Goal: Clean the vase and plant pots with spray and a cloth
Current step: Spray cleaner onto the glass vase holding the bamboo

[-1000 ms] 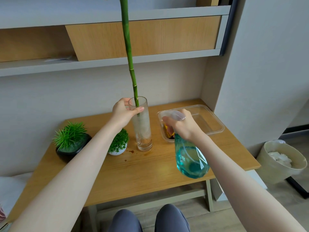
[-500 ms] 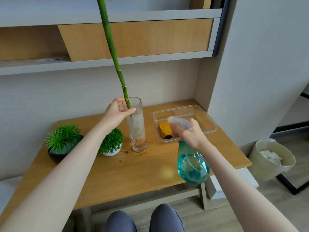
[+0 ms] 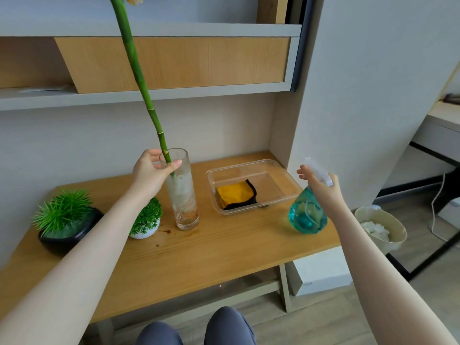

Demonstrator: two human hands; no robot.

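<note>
We see a wooden table (image 3: 199, 257) bearing a black pot (image 3: 67, 239), a white pot (image 3: 145, 232), a tall glass vase (image 3: 183, 195) standing upright, and a clear tray (image 3: 286, 175). Small brown spots (image 3: 165, 232), perhaps spilled water, mark the wood beside the vase.

a lived-in room of a home, perhaps a bedroom or study corner: a small wooden side table (image 3: 224, 250) stands against a pale wall beneath built-in grey and wood shelving (image 3: 171, 63). two small decorative plants, one in a black pot (image 3: 67, 235) and one in a white pot (image 3: 145, 231), sit on the tabletop beside a tall glass vase (image 3: 183, 192) holding a single green stalk (image 3: 139, 78). a lined waste bin (image 3: 380, 227) with crumpled tissue stands on wood-look flooring, and the edge of a desk (image 3: 445, 118) with a trailing cable shows at right.
</note>
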